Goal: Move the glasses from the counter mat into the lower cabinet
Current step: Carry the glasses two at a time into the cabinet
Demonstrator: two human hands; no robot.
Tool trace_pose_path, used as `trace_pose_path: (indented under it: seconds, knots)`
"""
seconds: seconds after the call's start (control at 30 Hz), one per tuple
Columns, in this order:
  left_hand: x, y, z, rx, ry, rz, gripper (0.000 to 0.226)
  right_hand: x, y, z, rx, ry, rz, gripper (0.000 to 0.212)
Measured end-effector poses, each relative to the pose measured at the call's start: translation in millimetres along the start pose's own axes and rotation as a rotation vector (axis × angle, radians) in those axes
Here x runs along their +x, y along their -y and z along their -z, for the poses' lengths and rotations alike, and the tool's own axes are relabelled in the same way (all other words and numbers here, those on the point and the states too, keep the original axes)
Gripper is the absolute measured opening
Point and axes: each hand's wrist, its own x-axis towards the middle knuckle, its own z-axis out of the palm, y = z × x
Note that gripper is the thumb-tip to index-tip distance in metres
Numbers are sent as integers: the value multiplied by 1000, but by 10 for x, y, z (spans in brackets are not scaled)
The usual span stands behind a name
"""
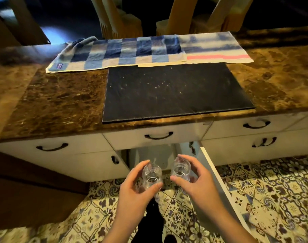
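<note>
My left hand (132, 186) grips a clear glass (151, 174), and my right hand (193, 176) grips a second clear glass (180, 168). Both glasses are held side by side, tilted, in front of the open lower cabinet (160, 155), below the counter edge. The black counter mat (176, 92) lies flat on the brown marble counter (53, 95) with no glass on it. The cabinet's white door (218, 179) stands swung open to the right of my right hand. Inside, the cabinet shows only a pale back wall.
A blue checked towel (125, 51) and a striped towel (214, 48) lie behind the mat. White drawers with dark handles (158, 135) run under the counter. Patterned tiles (272, 190) cover the floor. Chairs (121, 18) stand beyond the counter.
</note>
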Motion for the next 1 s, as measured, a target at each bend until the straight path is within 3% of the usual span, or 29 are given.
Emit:
trace_pose_path:
  seconds: [0.37, 0.47, 0.6, 1.0]
  knots:
    - [-527, 430, -117, -76, -92, 90, 69, -546, -508, 46, -20, -16, -98, 56]
    - [-344, 600, -106, -24, -117, 98, 70, -363, -635, 19, -36, -19, -142, 67]
    - [80, 847, -119, -8, -105, 102, 67, 48, -873, -25, -38, -42, -175, 64]
    - [1048, 2049, -255, 53, -57, -11, 69, 1144, -2065, -194, 27, -60, -5, 60]
